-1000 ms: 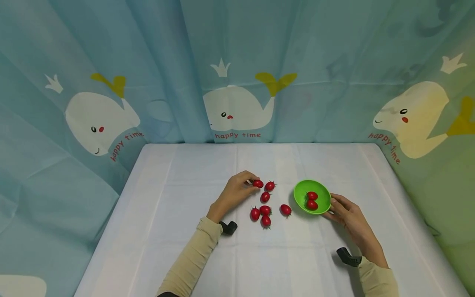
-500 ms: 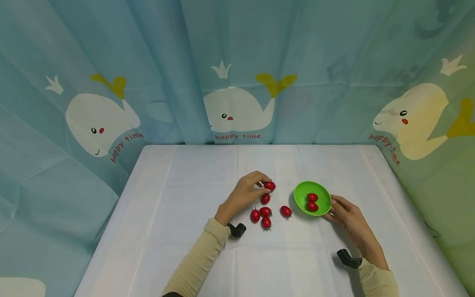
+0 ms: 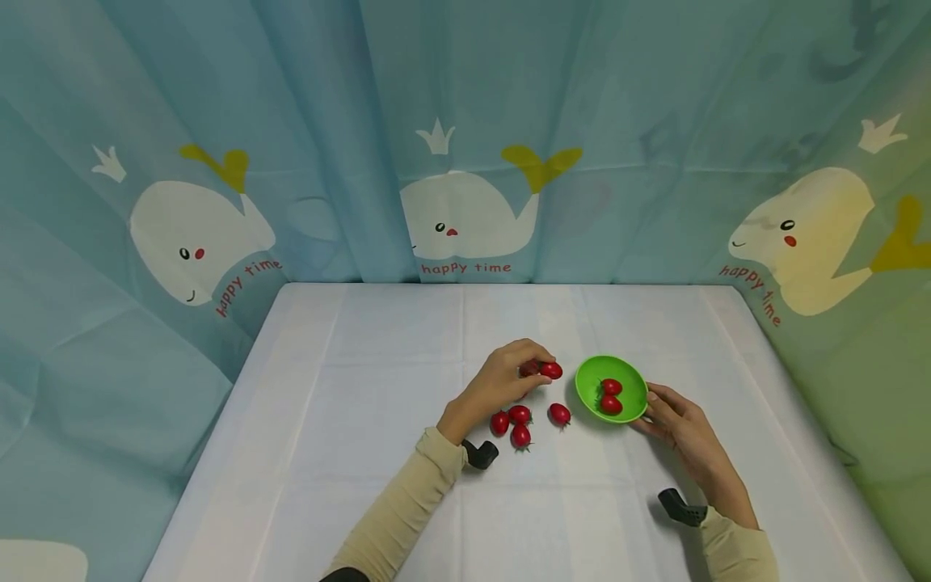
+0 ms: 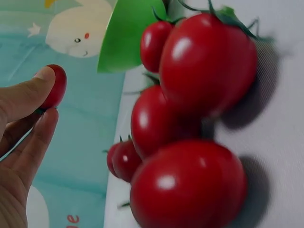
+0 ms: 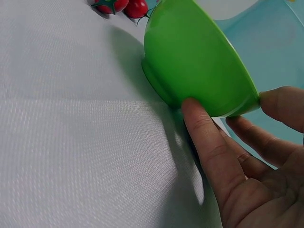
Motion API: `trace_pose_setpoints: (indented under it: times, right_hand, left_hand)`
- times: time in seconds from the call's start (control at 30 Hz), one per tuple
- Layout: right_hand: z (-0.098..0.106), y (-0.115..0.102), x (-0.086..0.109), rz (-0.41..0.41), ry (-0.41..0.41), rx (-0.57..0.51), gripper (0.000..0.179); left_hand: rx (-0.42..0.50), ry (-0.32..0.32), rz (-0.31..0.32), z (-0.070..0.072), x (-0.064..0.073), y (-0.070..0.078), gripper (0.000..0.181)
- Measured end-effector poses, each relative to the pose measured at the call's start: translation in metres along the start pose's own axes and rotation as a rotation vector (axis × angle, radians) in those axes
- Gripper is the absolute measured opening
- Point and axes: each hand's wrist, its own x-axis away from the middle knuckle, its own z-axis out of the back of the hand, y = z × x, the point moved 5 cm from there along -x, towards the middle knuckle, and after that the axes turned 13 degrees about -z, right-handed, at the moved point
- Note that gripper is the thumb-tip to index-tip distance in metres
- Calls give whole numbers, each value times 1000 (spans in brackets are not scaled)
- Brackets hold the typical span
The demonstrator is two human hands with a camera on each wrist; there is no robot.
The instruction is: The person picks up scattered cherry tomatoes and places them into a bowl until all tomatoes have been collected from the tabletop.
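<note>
My left hand point(image 3: 502, 381) pinches a cherry tomato point(image 3: 551, 370) between thumb and fingers; the left wrist view shows this tomato point(image 4: 58, 88) lifted off the cloth. Just right of it in the head view, my right hand point(image 3: 685, 432) holds a green bowl point(image 3: 591, 391) by its right rim, the thumb at the edge and fingers against the underside. Two cherry tomatoes point(image 3: 611, 404) lie in the bowl. Partly hidden beneath the left hand is another tomato point(image 3: 528, 369). A small group of tomatoes point(image 3: 520, 415) and a single tomato point(image 3: 559, 415) lie nearer to me.
A white cloth point(image 3: 378, 347) covers the table. Behind it and at both sides hangs a blue-green curtain point(image 3: 313, 162) with printed whales. A black curved piece sticks out at each wrist, the left one point(image 3: 482, 454) close to the grouped tomatoes.
My left hand has moved right, toward the bowl, with the pinched tomato, and now covers tomatoes that showed before. The right hand and the bowl have stayed put.
</note>
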Motion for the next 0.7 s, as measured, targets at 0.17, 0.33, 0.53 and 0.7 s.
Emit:
trace_pose_setpoints:
  times: [0.17,0.33,0.53,0.7]
  right_hand:
    - [0,0,0,8,-4,7,71]
    - [1,2,1,11,-7,18,71]
    - [2,3,1,-5,5,29,73]
    - [1,3,-1,-12,-1,34,73]
  left_hand:
    - [5,-32,-6,-7,-7,6,26]
    - [42,-65,-46,-18,-15,14,31]
    - [49,-123,-77,-30,-24,24,29]
    - [-73,-213,-92,-36,-31,31,30]
